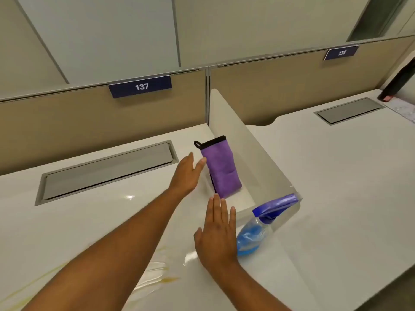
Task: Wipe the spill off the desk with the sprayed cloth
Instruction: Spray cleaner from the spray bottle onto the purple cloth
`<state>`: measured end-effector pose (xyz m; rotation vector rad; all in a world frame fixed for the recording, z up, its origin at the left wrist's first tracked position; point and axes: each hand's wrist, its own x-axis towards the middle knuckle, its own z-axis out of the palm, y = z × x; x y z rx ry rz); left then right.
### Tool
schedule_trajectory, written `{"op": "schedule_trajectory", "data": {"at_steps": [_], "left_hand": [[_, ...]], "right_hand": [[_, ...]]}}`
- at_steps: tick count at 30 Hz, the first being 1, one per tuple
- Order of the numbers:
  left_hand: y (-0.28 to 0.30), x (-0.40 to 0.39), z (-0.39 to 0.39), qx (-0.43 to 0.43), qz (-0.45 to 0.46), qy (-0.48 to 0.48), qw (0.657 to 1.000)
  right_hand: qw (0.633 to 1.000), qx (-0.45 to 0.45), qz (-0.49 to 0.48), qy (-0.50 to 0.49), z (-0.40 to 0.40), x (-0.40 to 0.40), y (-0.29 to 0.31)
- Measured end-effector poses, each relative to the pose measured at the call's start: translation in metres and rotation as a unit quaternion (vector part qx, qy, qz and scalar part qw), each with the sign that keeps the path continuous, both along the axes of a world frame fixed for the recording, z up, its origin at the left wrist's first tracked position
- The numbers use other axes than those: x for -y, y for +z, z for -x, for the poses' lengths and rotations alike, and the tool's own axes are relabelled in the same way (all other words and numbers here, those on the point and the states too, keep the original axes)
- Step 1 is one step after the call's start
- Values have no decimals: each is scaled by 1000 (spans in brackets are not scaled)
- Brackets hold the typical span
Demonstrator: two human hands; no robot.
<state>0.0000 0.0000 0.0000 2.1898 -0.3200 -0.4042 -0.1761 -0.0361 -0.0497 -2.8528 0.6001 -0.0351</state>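
Note:
A folded purple cloth (221, 169) with black trim lies on the white desk (89, 221) beside the low divider. My left hand (187, 173) is open, its fingertips just left of the cloth's upper part. My right hand (217, 232) is open and flat, its fingertips just below the cloth's near end. A spray bottle (258, 230) with blue liquid and a purple-blue trigger head stands to the right of my right hand. A yellowish wet spill (157, 277) spreads on the desk near the front, partly under my left forearm.
A white divider (258, 158) separates this desk from the neighbouring desk (348, 187). A grey cable flap (107, 171) is set into the desk at the left. Beige partitions with signs 137 (141, 86) and 138 (341, 52) close the back.

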Motion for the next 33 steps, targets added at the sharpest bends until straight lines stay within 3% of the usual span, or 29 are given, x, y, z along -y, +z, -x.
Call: {"op": "schedule_trajectory", "data": {"at_steps": [8, 18, 27, 30, 33], "left_hand": [[-8, 27, -58, -192, 165, 62, 965], [1, 45, -52, -163, 259, 119, 945], [75, 26, -25, -140, 413, 161, 886], [112, -2, -5, -134, 451, 165, 867], [135, -45, 19, -110, 455, 157, 870]], "right_hand": [[1000, 23, 13, -7, -2, 4, -9], [999, 11, 43, 7, -1, 5, -20], [997, 18, 67, 19, -1, 7, -21], [997, 62, 51, 8, -1, 6, -11], [976, 214, -29, 21, 5, -3, 20]]}}
